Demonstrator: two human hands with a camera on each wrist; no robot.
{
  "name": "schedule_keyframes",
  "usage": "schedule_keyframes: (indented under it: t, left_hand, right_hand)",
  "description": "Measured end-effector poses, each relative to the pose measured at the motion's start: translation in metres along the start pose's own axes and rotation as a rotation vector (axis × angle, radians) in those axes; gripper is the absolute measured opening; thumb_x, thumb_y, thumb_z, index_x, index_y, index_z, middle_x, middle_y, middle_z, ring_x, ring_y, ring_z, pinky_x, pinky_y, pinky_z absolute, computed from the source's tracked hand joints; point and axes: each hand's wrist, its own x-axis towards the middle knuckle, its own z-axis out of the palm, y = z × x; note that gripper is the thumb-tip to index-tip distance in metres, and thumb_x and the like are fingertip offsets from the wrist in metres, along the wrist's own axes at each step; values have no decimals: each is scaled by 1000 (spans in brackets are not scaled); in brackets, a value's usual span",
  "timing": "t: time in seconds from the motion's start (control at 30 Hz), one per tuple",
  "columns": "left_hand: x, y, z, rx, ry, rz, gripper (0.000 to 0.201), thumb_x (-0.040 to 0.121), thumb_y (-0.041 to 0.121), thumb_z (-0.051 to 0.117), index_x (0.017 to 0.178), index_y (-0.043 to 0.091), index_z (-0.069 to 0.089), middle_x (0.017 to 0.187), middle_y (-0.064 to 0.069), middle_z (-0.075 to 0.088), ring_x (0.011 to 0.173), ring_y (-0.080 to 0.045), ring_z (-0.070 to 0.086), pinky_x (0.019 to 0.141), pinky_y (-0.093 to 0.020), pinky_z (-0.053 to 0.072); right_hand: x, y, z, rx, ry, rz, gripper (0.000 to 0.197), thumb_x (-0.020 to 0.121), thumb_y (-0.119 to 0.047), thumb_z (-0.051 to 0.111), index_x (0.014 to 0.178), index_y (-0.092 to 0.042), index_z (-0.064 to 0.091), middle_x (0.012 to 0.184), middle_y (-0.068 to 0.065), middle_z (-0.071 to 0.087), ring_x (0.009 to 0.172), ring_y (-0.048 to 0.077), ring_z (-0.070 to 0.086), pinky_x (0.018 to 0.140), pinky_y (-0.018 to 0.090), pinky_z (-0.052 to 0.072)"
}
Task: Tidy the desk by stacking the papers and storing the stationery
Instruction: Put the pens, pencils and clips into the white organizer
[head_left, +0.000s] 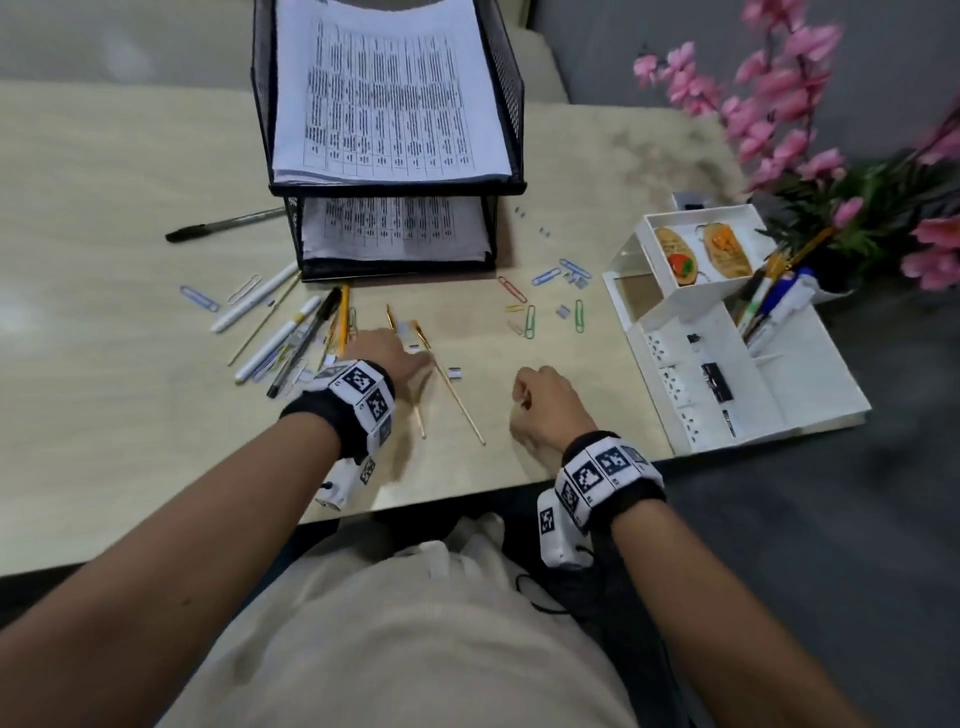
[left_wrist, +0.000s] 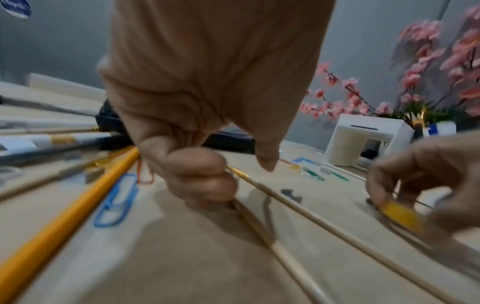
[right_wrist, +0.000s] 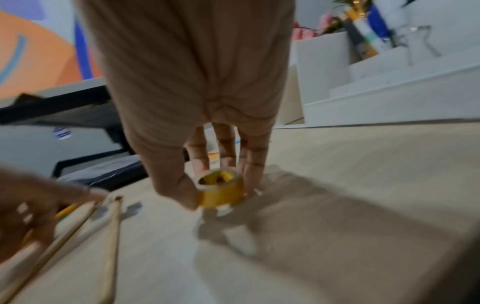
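Pale wood-grain desk (head_left: 130, 218) lies strewn with pens and coloured paper clips (head_left: 530, 319) before a black mesh paper tray (head_left: 511, 88). My left hand (head_left: 387, 353) pinches a thin wooden paintbrush (left_wrist: 298, 265) against the desktop; my right hand (head_left: 545, 402) grips a yellow-ended pen (right_wrist: 222, 190), near the white plastic organiser (head_left: 810, 395).

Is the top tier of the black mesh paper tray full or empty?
It holds papers. In the head view, a stack of printed sheets lies in the upper tier of the mesh tray; how thick the stack is, I cannot tell.
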Motion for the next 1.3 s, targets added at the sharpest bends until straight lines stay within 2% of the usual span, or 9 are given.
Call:
schedule_keyframes:
  t: [0.17, 0.37, 0.5, 0.6, 0.67, 0.8, 1.0, 1.17, 1.3]
  left_hand:
    - [1, 14, 22, -11, 9, -75, 80, 78, 56, 61, 125, -7, 44, 124, -17, 51, 105, -33, 58, 68, -32, 44]
    - [-2, 21, 20, -117, 80, -68, 17, 89, 13, 55, 88, -3, 58, 109, -19, 61, 104, -36, 61, 76, -32, 47]
    - [-5, 17, 23, -136, 103, -111, 49, 94, 12, 50, 135, -12, 38, 129, -25, 52, 117, -36, 54, 91, -35, 46]
    - [-3, 6, 24, -210, 90, -67, 28, 92, 23, 54, 94, -5, 58, 99, -20, 61, 103, -37, 59, 79, -36, 45]
    - [-4, -2, 24, -287, 115, -35, 38, 93, 23, 52, 60, 8, 42, 68, -9, 50, 83, -31, 55, 67, -31, 36]
    - [-8, -11, 12, -490, 225, 36, 24, 96, 15, 43, 74, 6, 45, 76, -11, 54, 78, -27, 52, 66, -26, 38]
    - [-9, -18, -14, -974, 192, 91, 18, 93, -3, 30, 90, 10, 42, 66, -7, 55, 58, -15, 52, 59, -26, 44]
    - [-11, -28, -35, -979, 280, 109, 29, 85, 2, 43, 62, 18, 48, 62, -3, 53, 55, -17, 46, 52, -24, 34]
    - [-16, -45, -47, -1064, 326, 94, 31, 94, 16, 45, 65, 17, 56, 47, 2, 51, 30, 0, 39, 35, -13, 29]
  right_hand:
    - [9, 21, -42, 221, 456, 208, 27, 76, -9, 64, 101, -2, 59, 107, 19, 61, 102, 32, 54, 78, 28, 39]
    - [28, 64, -76, 174, 605, 383, 25, 79, -6, 58, 103, 4, 60, 114, 26, 57, 110, 40, 49, 88, 38, 43]
    - [36, 81, -79, 2, 555, 337, 28, 85, 2, 49, 110, 2, 63, 118, 29, 50, 109, 46, 49, 92, 42, 41]
    - [35, 92, -75, -93, 536, 266, 31, 85, 5, 48, 114, 4, 60, 114, 33, 54, 108, 45, 49, 94, 46, 38]
    - [32, 92, -70, -47, 592, 246, 32, 83, 7, 48, 114, 6, 58, 116, 33, 53, 110, 44, 47, 97, 47, 36]
    - [22, 63, -56, 168, 765, 316, 33, 87, 1, 48, 119, 4, 53, 132, 24, 42, 122, 39, 38, 102, 41, 34]
    - [16, -49, -7, 290, 378, -55, 19, 86, -10, 45, 79, -9, 62, 94, 17, 65, 86, 34, 61, 76, 40, 53]
    - [17, -98, 21, -25, -42, -25, 34, 87, -31, 57, 102, -1, 58, 113, 21, 58, 103, 36, 56, 80, 35, 45]
    - [16, -104, 33, -75, -56, 42, 30, 86, -21, 56, 107, 0, 55, 119, 20, 56, 109, 37, 54, 84, 36, 46]
